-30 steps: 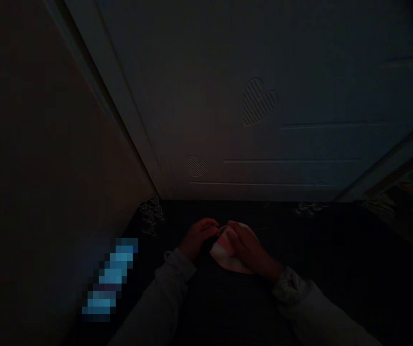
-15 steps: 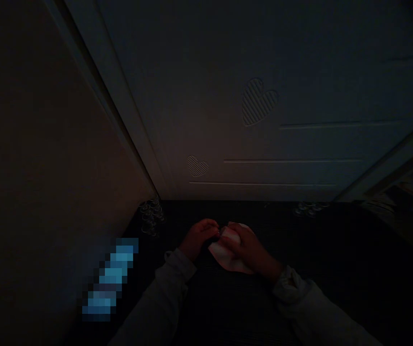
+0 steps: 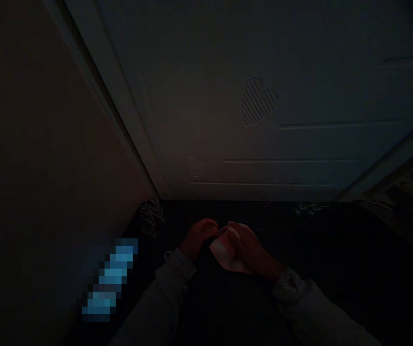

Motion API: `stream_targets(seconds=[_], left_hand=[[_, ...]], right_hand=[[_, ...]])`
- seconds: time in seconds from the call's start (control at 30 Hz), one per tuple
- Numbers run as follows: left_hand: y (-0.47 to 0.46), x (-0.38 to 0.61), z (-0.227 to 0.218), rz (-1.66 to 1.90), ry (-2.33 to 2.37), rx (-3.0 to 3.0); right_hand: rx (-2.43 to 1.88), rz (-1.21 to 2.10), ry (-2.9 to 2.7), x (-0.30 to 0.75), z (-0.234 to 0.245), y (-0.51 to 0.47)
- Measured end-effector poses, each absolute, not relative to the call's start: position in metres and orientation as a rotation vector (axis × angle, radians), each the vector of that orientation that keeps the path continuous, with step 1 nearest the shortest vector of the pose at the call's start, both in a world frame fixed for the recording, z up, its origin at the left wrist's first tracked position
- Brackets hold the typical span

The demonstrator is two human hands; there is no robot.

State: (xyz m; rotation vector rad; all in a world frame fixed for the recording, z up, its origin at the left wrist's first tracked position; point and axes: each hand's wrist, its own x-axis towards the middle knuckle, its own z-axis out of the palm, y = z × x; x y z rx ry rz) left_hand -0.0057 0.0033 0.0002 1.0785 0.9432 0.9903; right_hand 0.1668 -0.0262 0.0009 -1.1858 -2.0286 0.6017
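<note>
The scene is very dark. My left hand (image 3: 198, 239) and my right hand (image 3: 248, 250) meet over a dark ribbed surface (image 3: 228, 307). Between them lies a small pale pink and white piece, paper or cloth (image 3: 221, 253). My right hand rests on top of it with fingers curled over its upper edge. My left hand's fingers are bent and pinch at the same edge near the right fingertips. Both wrists wear light sleeves.
A pale panel with two striped heart shapes (image 3: 258, 101) rises behind the surface. Clusters of small clear ring-like items sit at the back left (image 3: 151, 215) and back right (image 3: 309, 208). A blurred blue glowing patch (image 3: 110, 278) lies at the left.
The pale piece has shrunk slightly under my right hand and shifted a little left; both hands stay almost in place.
</note>
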Motion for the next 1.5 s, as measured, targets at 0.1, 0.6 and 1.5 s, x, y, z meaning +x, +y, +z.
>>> stream_targets(seconds=[0.1, 0.6, 1.5], left_hand=[[0.003, -0.006, 0.0, 0.981, 0.965, 1.072], [0.004, -0.005, -0.001, 1.025, 0.94, 1.022], [0.005, -0.006, -0.005, 1.022, 0.975, 1.072]], right_hand=[[-1.231, 0.622, -2.017, 0.167, -0.002, -0.025], [-1.277, 0.589, -2.035, 0.169, -0.012, -0.024], [-1.242, 0.636, -2.016, 0.169, -0.003, -0.027]])
